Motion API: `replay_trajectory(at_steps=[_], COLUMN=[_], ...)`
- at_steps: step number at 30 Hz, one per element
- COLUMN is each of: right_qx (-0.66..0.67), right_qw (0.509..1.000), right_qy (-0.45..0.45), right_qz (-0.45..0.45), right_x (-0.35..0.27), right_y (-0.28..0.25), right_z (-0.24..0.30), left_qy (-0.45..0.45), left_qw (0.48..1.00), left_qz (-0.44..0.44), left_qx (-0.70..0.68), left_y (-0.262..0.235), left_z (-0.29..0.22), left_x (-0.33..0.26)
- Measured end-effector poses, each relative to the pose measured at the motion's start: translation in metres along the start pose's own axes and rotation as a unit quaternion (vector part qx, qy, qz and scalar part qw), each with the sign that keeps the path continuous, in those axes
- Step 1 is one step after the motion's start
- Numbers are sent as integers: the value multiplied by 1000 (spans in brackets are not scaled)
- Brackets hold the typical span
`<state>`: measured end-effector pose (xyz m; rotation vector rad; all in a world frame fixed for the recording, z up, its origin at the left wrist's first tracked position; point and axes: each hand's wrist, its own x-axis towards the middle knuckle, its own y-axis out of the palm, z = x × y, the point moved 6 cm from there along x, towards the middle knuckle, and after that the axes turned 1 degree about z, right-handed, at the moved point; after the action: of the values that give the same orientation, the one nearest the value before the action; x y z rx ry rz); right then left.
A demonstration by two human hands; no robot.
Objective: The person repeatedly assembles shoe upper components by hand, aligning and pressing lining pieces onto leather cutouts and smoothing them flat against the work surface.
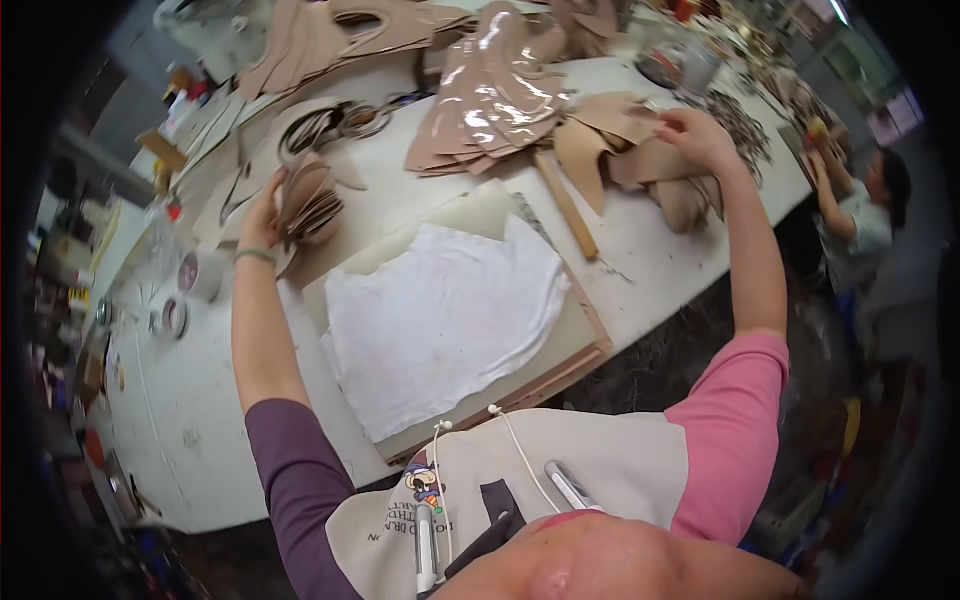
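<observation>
On the left of the table, my left hand [262,214] is closed around the side of a fanned stack of brown leather-like pieces [312,200]. My right hand [697,140] reaches to the far right, over a loose pile of tan cut pieces [590,150]. Its fingers are curled with the tips close together; what they pinch, if anything, is too small to tell. Between my arms a white cloth [450,310] lies over a pale board [590,355] near the table's front edge. A wooden stick [568,208] rests between that board and the tan pile.
Glossy brown cut pieces [490,95] and a matte stack [330,45] lie at the back of the table. Tape rolls [174,318] sit at the left. A clear container [700,68] stands at the back right. Another person [850,215] works beyond the right edge.
</observation>
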<state>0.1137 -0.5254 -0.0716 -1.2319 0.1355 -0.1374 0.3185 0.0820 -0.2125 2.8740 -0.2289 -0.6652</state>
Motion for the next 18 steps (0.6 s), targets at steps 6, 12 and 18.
replay_trajectory(at_steps=[6, 12, 18], right_qx=[12, -150, -218], right_qw=[989, 971, 973], right_qy=[-58, -77, 43], right_qz=[-138, -167, -54], right_x=[-13, 34, 50], right_y=[45, 79, 80], right_z=[-5, 17, 11], left_qy=[-11, 30, 45], left_qw=[992, 972, 979], left_qz=[-89, -98, -106], left_qx=[94, 211, 168], left_y=[-42, -57, -44], left_z=[8, 12, 8], left_x=[11, 14, 22])
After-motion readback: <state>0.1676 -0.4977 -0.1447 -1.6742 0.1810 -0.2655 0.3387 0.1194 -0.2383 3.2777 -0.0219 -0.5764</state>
